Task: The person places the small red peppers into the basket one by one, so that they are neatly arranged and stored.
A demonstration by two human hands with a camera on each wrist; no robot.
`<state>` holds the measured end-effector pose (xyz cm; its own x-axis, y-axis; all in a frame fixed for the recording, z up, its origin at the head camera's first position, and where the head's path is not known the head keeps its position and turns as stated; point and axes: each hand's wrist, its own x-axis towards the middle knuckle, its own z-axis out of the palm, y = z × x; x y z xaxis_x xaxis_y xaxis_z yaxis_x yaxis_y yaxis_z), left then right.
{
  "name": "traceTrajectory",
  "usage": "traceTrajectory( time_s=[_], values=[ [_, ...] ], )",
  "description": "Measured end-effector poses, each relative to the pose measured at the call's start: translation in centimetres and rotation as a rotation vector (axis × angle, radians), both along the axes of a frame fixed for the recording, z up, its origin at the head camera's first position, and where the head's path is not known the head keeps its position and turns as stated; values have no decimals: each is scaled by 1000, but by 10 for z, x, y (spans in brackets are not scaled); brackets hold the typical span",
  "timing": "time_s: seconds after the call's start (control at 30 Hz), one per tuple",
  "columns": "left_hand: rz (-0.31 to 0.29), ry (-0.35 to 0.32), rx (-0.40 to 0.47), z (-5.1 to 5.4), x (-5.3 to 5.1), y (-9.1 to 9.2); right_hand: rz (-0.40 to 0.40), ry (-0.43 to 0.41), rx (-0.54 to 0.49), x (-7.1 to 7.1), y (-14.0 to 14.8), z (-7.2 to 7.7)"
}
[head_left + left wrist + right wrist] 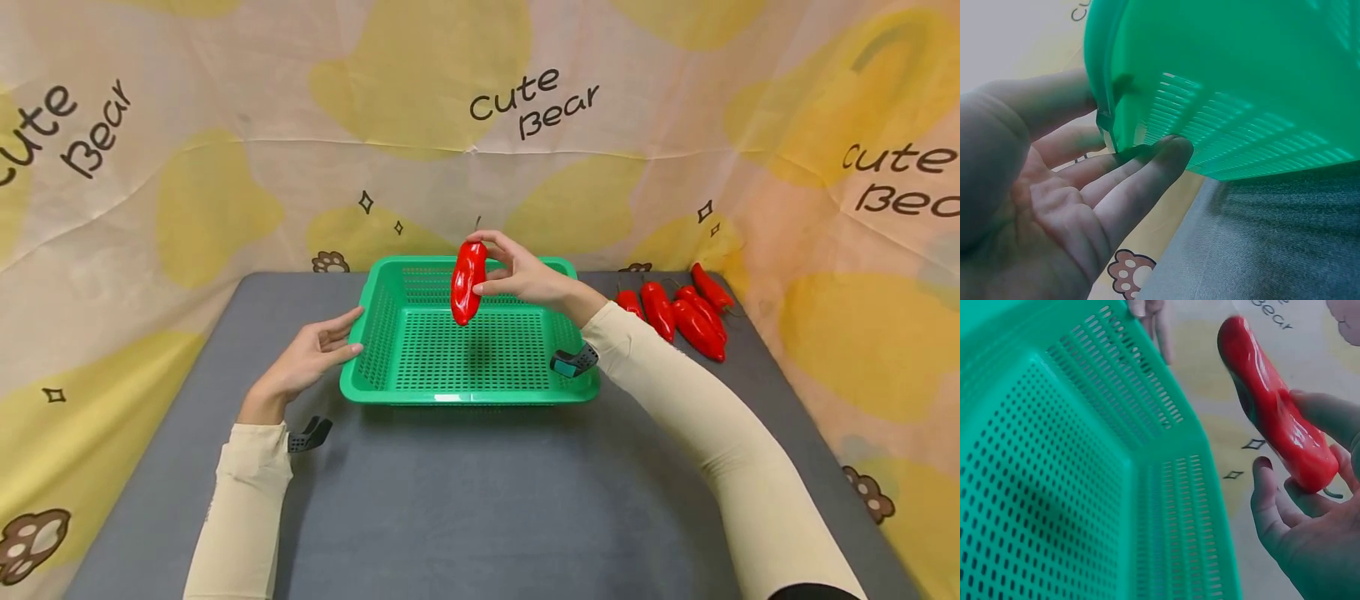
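Observation:
A glossy red chili pepper (468, 283) hangs tip-down over the green basket (468, 398). My right hand (525, 275) pinches it near its stem end between thumb and fingers. In the right wrist view the pepper (1279, 412) is clear of the basket's side. At the basket's left side, my left hand (311, 354) touches the rim with its fingers spread. The left wrist view has the left hand's fingers (1147, 181) lying fairly straight against the outer wall of the basket (1222, 56). The perforated basket floor shows only a shadow on it.
Several red peppers (697, 329) lie in a group on the grey table (465, 500), right of the basket and partly behind the right forearm. A patterned cloth (480, 125) with printed words rises behind the table and along both sides.

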<state>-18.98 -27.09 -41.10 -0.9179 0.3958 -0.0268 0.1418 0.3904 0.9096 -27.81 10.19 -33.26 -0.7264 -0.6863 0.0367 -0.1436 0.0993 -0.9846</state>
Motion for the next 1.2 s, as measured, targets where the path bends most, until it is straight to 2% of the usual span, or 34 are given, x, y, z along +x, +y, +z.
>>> traceTrajectory(
  time_s=[0.23,0.43,0.7,0.93,1.2],
  values=[
    [-19,-17,51,-2,-1,-3,9,-52,46,-4,-20,-13],
    [-30,-48,46,-4,1,-5,19,-101,107,-1,-37,-27],
    [-46,-48,20,0,2,-6,12,-40,207,-8,-53,-38],
    [-58,-46,34,0,2,-5,9,-61,260,-11,-65,-46],
    [-55,-29,40,0,-1,-7,18,-68,316,-15,-78,-47]
  ],
)
